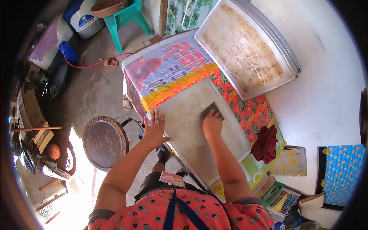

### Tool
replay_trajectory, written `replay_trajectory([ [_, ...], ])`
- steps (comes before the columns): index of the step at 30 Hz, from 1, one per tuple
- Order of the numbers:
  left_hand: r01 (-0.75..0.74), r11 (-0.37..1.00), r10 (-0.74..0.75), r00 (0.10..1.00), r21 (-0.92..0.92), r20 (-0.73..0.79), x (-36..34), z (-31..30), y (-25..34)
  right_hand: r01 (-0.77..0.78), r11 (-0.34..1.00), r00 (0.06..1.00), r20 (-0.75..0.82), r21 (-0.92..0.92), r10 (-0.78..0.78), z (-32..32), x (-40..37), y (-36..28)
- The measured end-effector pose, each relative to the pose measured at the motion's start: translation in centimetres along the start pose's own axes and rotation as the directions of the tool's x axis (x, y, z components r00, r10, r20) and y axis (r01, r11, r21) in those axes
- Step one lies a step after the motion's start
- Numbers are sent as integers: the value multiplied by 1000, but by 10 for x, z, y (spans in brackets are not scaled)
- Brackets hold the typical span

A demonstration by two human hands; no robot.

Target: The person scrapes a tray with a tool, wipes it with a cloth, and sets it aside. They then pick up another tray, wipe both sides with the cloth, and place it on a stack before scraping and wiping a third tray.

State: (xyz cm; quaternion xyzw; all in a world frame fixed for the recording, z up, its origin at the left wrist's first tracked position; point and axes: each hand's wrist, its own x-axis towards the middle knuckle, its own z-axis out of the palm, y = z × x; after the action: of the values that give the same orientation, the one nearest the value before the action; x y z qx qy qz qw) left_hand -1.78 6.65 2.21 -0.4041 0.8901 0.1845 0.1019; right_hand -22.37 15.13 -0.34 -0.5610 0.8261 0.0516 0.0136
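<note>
A shallow metal tray [191, 115] with a raised rim and a dull grey, smudged surface lies flat on the covered table. My left hand [155, 129] rests open on its left edge, fingers spread and a ring on one finger. Toward the tray's right side, my right hand [212, 123] presses a dark square pad [217, 110] against the surface. The pad's far corner sticks out past my fingertips. To the right of the tray lies a crumpled maroon cloth [265, 144].
A stack of trays [245, 50], the top one stained brown, stands at the table's back against the white wall. A round wooden stool [105, 143] is on the left. Beyond the table stands a green plastic stool [128, 25] with a basin [109, 7]. At right is a green crate [273, 193].
</note>
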Motion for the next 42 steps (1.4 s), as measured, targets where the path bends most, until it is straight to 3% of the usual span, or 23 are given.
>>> replay_trajectory([
  [1, 5, 1000, -6, 1000, 11, 15, 1, -3, -1, -16, 1000, 999, 32, -26, 17, -5, 6, -3],
  [3, 11, 1000, -12, 998, 22, 59, 0, -6, 1, 18, 996, 999, -49, -82, -22, -1, 21, -2],
  [4, 5, 973, -1, 1000, 229, -18, 2, 4, 0, 33, 994, 995, -87, -109, -43, 7, 31, -2],
  [7, -6, 1000, 7, 999, -11, 42, -2, -8, -1, 70, 982, 977, -185, -178, -103, 17, 42, -8],
  [10, 2, 1000, -4, 997, 18, 82, -1, -14, -1, 52, 998, 998, 39, -22, -51, -17, 52, -24],
  [13, -1, 1000, -1, 996, 17, 95, 2, -16, 1, 231, 962, 973, 26, -144, -230, 15, 13, -86],
  [14, -12, 1000, 11, 997, 6, 76, 0, -11, -1, 211, 942, 920, -273, -261, -282, 27, 39, -61],
  [15, -19, 1000, 19, 999, -6, 50, -1, -9, -2, 98, 983, 924, -352, -158, -149, 13, 66, -34],
  [18, -22, 1000, 22, 999, 3, 46, -2, -7, -3, 25, 967, 998, -42, -253, -37, -16, 93, -17],
  [21, -34, 999, 34, 999, 5, 21, 5, -7, -2, 62, 994, 982, 184, -91, -44, 8, 61, -82],
  [22, -35, 999, 35, 999, 3, 23, 0, -4, -3, 152, 928, 981, -63, -340, -183, 4, 74, -59],
  [23, -43, 999, 43, 998, 2, 34, -5, -2, -4, 54, 964, 998, 23, -260, -50, -4, 95, -31],
  [26, -52, 999, 52, 998, -1, 38, 1, -7, -5, -93, 994, 994, 54, -59, 96, -13, 112, -16],
  [29, -20, 1000, 22, 996, -22, 89, 1, -12, -2, 54, 945, 998, 7, -323, -55, -9, 103, -34],
  [30, -28, 999, 30, 995, -21, 92, -4, -8, -2, -125, 988, 992, -40, -88, 122, -13, 113, -18],
  [33, -37, 999, 37, 998, -9, 59, 5, -12, -4, -53, 997, 996, 68, -59, 57, -21, 119, -18],
  [36, -44, 999, 43, 996, 1, 77, -2, -9, -1, 0, 978, 999, 36, -208, 7, -25, 114, -8],
  [39, -47, 999, 47, 998, 11, 49, 4, -11, -3, -31, 998, 998, 53, -59, 34, -29, 120, -6],
  [42, -53, 998, 52, 995, 21, 80, -2, -9, -2, -124, 988, 992, -43, -88, 120, 6, 128, 4],
])
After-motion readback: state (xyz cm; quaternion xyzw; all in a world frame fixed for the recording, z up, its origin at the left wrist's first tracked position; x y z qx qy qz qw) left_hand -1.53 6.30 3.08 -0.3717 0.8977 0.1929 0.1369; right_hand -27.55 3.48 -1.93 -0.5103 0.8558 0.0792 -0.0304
